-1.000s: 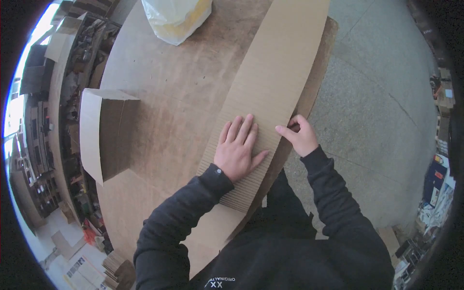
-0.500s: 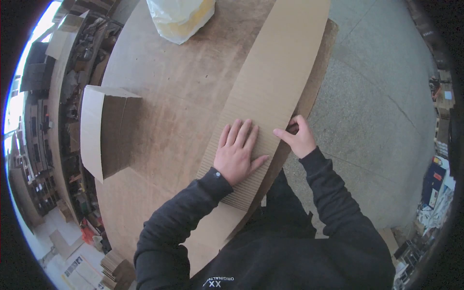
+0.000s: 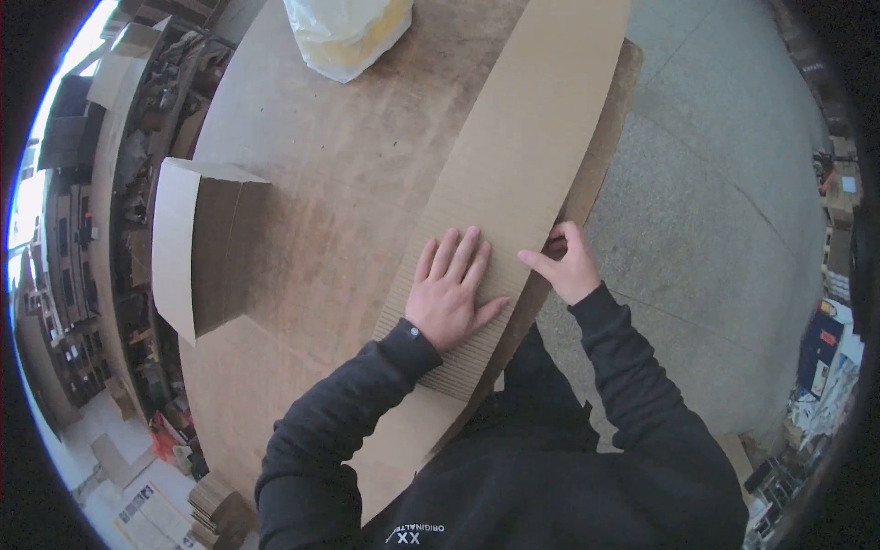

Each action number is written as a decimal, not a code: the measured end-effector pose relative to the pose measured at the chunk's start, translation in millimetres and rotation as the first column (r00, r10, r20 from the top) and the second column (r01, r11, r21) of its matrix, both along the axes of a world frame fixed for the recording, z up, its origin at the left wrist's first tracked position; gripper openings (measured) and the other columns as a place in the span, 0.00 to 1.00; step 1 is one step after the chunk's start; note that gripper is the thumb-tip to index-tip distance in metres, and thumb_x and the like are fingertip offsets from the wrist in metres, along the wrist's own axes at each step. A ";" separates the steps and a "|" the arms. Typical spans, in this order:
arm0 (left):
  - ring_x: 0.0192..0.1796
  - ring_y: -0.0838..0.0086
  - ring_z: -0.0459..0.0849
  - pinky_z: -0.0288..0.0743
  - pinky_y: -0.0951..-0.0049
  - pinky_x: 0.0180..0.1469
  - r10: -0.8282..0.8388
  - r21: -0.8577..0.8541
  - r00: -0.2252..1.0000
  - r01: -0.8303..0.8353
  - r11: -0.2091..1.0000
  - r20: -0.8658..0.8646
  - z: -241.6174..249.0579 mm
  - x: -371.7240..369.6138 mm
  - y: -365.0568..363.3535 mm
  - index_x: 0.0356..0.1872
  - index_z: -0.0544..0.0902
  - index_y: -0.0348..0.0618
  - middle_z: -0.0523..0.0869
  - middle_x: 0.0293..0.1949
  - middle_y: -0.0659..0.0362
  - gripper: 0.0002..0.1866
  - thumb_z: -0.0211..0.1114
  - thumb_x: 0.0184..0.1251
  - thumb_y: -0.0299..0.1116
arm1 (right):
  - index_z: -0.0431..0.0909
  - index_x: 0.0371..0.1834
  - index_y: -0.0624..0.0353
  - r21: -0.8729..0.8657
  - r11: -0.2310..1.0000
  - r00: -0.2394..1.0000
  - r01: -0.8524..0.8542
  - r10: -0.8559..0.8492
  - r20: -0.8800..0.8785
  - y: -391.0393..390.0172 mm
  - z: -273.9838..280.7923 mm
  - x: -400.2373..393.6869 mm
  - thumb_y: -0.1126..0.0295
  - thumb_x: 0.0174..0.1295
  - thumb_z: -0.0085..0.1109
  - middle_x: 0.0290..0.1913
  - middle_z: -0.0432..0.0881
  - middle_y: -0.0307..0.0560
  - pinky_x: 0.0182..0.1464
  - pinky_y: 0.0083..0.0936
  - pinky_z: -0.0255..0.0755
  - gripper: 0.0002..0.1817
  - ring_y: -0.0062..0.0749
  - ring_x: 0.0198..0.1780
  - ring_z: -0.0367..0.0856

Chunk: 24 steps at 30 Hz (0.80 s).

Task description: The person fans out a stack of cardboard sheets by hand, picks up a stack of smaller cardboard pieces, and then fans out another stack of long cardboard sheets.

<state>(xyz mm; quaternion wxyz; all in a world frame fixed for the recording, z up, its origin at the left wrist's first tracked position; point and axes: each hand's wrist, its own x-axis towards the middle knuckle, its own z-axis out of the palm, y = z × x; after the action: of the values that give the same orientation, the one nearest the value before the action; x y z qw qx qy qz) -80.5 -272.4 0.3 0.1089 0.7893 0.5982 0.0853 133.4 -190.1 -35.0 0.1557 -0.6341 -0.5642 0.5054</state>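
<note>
A long strip of corrugated cardboard (image 3: 518,137) lies along the right edge of the wooden table (image 3: 330,174), its ridges plain near my body. My left hand (image 3: 449,289) rests flat on the strip, fingers spread. At the strip's right edge is my right hand (image 3: 566,263), thumb on top and the other fingers curled at the side, pinching the edge. The curled fingertips are partly hidden under the cardboard. Another flat piece of cardboard (image 3: 394,440) shows beneath the near end of the strip.
A folded cardboard piece (image 3: 220,247) stands at the table's left edge. At the far side sits a white plastic bag (image 3: 348,37) with something yellow inside. Cluttered shelves (image 3: 137,202) run along the left. Concrete floor (image 3: 697,211) lies to the right.
Both hands keep their places on the cardboard strip. Only a very slight shift of the whole view shows.
</note>
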 end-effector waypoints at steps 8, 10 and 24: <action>0.74 0.50 0.68 0.58 0.49 0.75 -0.005 0.046 1.000 0.004 0.999 0.014 -1.0 -1.1 -3.2 0.63 0.78 0.40 0.74 0.70 0.47 0.37 0.56 0.68 0.65 | 0.70 0.49 0.56 0.059 0.998 0.999 -0.031 0.029 0.038 -6.2 -2.7 -2.2 0.55 0.48 0.79 0.49 0.73 0.46 0.54 0.30 0.69 0.32 0.34 0.49 0.73; 0.74 0.50 0.67 0.57 0.48 0.76 -0.010 0.022 1.000 0.010 1.000 0.011 -1.0 -1.9 -4.6 0.63 0.78 0.40 0.72 0.71 0.46 0.38 0.55 0.69 0.65 | 0.70 0.49 0.56 0.048 0.999 0.999 -0.025 0.024 0.033 -5.5 -1.4 -2.9 0.55 0.48 0.79 0.49 0.73 0.46 0.54 0.30 0.69 0.32 0.34 0.49 0.73; 0.74 0.50 0.67 0.57 0.48 0.76 0.003 -0.023 1.000 -0.003 1.000 0.011 6.6 -5.2 -12.5 0.68 0.74 0.42 0.72 0.70 0.46 0.40 0.53 0.70 0.67 | 0.67 0.51 0.55 0.125 0.989 0.992 -0.079 0.065 0.108 -20.3 -5.4 -0.4 0.54 0.48 0.80 0.52 0.71 0.49 0.52 0.34 0.71 0.35 0.37 0.50 0.71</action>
<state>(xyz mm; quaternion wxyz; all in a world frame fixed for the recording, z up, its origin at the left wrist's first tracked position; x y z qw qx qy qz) -85.7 -284.9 6.9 0.1210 0.7867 0.5997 0.0828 132.9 -210.4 -40.4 0.1485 -0.6272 -0.6256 0.4395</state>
